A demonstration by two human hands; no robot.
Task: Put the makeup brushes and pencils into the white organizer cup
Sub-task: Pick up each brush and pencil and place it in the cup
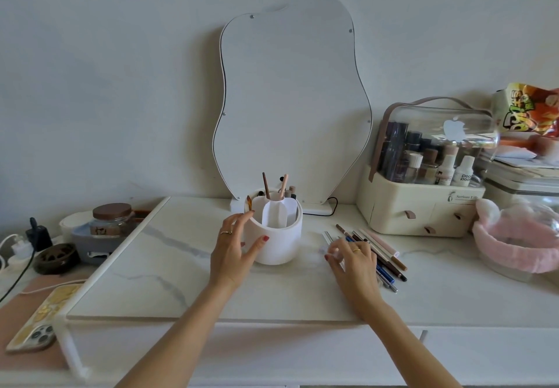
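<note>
The white organizer cup (pixel 276 241) stands in the middle of the marble tabletop, with inner dividers and a few brushes and pencils (pixel 273 188) sticking up from its back compartments. My left hand (pixel 234 250) is at the cup's left side, thumb against its front wall and fingers spread near the rim. To the right, several pencils and brushes (pixel 382 251) lie side by side on the table. My right hand (pixel 352 259) lies over their near ends, fingertips pinching a thin pale stick that is blurred.
A wavy mirror (pixel 292 100) leans on the wall behind the cup. A cream cosmetics case (pixel 423 203) stands at the right, beside a pink headband (pixel 514 245). Left of the raised marble board (pixel 151 266) lie a jar (pixel 112 219), cables and a phone (pixel 36 324).
</note>
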